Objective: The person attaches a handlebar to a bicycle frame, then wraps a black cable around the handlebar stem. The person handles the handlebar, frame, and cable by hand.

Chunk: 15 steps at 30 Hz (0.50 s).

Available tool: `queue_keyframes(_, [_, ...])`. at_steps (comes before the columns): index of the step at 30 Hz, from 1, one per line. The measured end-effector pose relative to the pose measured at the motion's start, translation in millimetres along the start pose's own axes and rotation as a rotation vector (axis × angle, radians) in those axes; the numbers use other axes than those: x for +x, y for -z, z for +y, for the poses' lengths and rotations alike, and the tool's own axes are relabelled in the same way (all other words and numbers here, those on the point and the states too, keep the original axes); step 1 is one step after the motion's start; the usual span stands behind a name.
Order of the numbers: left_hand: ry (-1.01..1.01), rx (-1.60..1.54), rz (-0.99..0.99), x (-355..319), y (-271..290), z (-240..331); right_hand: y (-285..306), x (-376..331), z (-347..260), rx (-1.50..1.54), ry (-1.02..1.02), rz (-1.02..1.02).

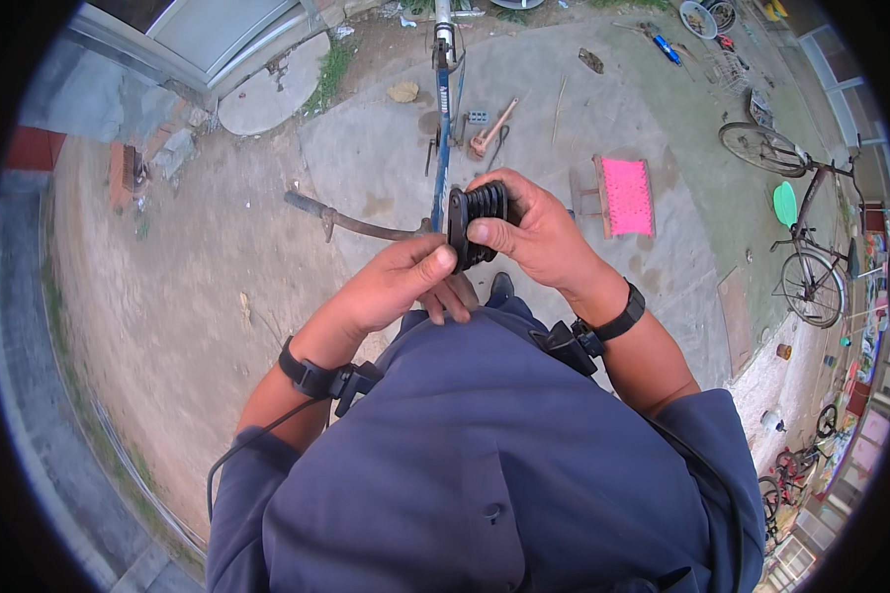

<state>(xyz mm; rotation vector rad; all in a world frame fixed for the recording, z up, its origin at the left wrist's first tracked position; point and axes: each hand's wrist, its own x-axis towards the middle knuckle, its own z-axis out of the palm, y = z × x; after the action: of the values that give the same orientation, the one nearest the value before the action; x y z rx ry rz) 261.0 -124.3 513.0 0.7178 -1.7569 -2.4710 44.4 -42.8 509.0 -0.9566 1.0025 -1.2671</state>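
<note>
In front of my chest I hold a black part with a flat oblong plate and a stack of ribbed coils (486, 211); its exact kind I cannot make out. My left hand (410, 282) pinches the plate's lower end with the thumb, its other fingers bent below. My right hand (534, 237) wraps the coiled side, thumb in front and fingers behind. Just beyond my hands stands a blue and white bicycle frame (443, 128). Its curved handlebar (356, 222) reaches out to the left, partly hidden by my left hand.
A pipe wrench (491, 128) lies on the concrete right of the frame, near a small blue-grey block (478, 117). Farther right is a stool with a pink woven seat (627, 198). An old bicycle (806, 217) and a green basin (784, 204) are at the right edge.
</note>
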Motion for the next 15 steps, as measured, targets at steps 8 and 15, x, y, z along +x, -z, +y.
queue_keyframes(8, [-0.060, -0.001, 0.265, -2, 0, 15, -20, 14, -10, 0.101, -0.021, 0.161])
queue_keyframes(15, [-0.082, 0.010, 0.222, -11, 5, 14, -29, 13, -13, 0.002, -0.050, 0.153])
